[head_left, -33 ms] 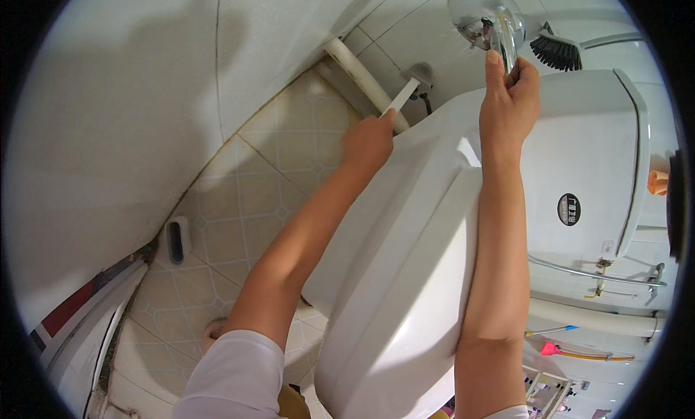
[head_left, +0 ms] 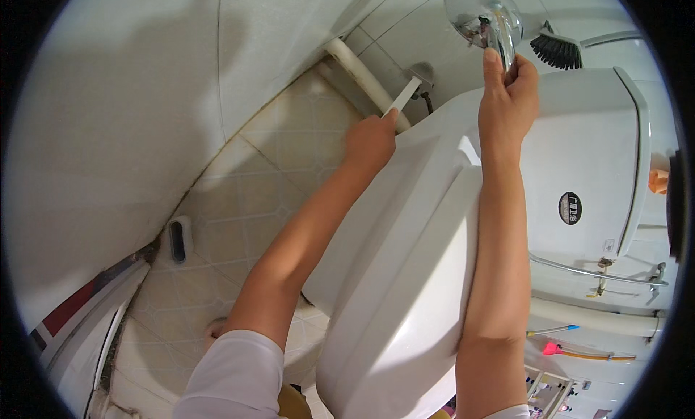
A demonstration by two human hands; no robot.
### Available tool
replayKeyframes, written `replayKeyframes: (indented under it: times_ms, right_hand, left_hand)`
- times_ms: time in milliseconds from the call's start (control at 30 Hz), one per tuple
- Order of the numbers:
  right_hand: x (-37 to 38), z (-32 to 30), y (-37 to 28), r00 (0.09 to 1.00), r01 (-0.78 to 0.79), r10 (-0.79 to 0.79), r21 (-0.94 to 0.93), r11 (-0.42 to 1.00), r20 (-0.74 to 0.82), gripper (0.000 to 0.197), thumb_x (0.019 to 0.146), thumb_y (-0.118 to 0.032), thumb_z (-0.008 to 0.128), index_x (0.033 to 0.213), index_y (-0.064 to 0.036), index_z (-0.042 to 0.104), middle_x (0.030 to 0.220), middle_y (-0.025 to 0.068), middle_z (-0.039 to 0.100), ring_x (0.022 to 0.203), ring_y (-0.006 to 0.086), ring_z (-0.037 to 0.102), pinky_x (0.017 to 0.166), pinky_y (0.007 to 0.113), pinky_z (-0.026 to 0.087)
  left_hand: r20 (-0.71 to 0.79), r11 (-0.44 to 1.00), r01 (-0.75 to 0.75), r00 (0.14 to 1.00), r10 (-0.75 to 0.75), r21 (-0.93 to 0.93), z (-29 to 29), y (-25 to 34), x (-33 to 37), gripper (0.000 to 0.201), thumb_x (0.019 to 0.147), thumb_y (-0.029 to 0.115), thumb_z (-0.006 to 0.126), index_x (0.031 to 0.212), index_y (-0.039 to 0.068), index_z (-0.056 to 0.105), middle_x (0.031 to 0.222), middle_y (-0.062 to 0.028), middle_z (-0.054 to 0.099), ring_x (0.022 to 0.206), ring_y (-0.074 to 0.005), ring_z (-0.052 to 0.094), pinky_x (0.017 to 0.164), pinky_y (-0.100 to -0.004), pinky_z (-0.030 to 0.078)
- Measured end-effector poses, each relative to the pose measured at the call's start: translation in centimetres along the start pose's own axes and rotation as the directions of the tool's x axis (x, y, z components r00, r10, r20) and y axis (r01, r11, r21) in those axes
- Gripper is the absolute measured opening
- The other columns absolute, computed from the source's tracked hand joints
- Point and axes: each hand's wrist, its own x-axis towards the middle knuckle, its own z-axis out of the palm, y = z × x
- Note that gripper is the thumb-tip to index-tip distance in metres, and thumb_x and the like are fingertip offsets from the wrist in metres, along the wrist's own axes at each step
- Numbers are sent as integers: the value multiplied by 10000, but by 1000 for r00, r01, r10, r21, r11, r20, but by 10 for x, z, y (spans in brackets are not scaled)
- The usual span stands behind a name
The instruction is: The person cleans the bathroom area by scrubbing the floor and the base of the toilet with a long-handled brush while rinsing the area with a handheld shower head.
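Note:
My right hand (head_left: 509, 100) is closed around the neck of a chrome shower head (head_left: 481, 17), held above the far left corner of a white toilet tank (head_left: 579, 144). The right forearm reaches over the toilet lid (head_left: 405, 325). Down on the toilet's left side, my left hand (head_left: 371, 140) grips a white stick-like handle (head_left: 407, 93). The far end of that handle meets a grey fitting (head_left: 421, 73) low by the tiled wall; whether a brush head is there I cannot tell. A dark hose (head_left: 427, 102) shows beside it.
A white pipe (head_left: 362, 75) runs along the wall base near my left hand. Behind the tank is a black-bristled brush (head_left: 557, 50). On the tiled floor (head_left: 246, 202), a small white-and-dark object (head_left: 179, 239) stands by the left wall. A thin water pipe (head_left: 590, 274) lies right of the tank.
The shower head has shifted very slightly to the left and away. My left hand has moved a touch to the right, still holding the white handle.

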Motion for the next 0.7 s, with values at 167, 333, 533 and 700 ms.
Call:
replayKeyframes:
  times_ms: [167, 333, 533, 700]
  right_hand:
    - [-3, -3, -8, 997, 31, -36, 80, 996, 67, 431, 854, -402, 605, 1025, -8, 562, 802, 59, 592, 714, 186, 558, 684, 310, 440]
    - [-4, -7, -14, 997, 81, -82, 76, 994, 10, 428, 860, -404, 598, 1025, -10, 562, 801, 54, 586, 704, 168, 550, 666, 296, 439]
    - [-9, -12, -21, 981, 180, -144, 338, 924, -128, 461, 853, -415, 606, 1037, 3, 546, 789, 44, 575, 690, 149, 532, 651, 291, 433]
    - [-10, -14, -21, 992, 62, -10, 432, 900, -123, 459, 853, -426, 605, 1025, -5, 543, 741, 21, 540, 648, 121, 487, 618, 256, 413]
  left_hand:
    - [61, 998, 56, 996, -59, 42, -16, -24, 0, 290, 929, 251, 443, 1167, 153, 577, 741, -156, 612, 616, -336, 591, 529, -455, 459]
    - [-255, 988, 53, 967, -13, 148, -72, -31, 11, 365, 881, 151, 503, 1245, 174, 521, 803, -144, 608, 663, -310, 621, 566, -429, 490]
    - [-369, 952, 46, 926, 73, 302, -94, -15, 53, 318, 900, 182, 455, 1196, 183, 568, 793, -138, 623, 755, -351, 621, 630, -480, 469]
    - [-85, 872, 99, 994, -66, 479, -96, -48, 49, 325, 860, 148, 507, 1176, 192, 571, 883, -133, 625, 755, -328, 631, 621, -449, 492]
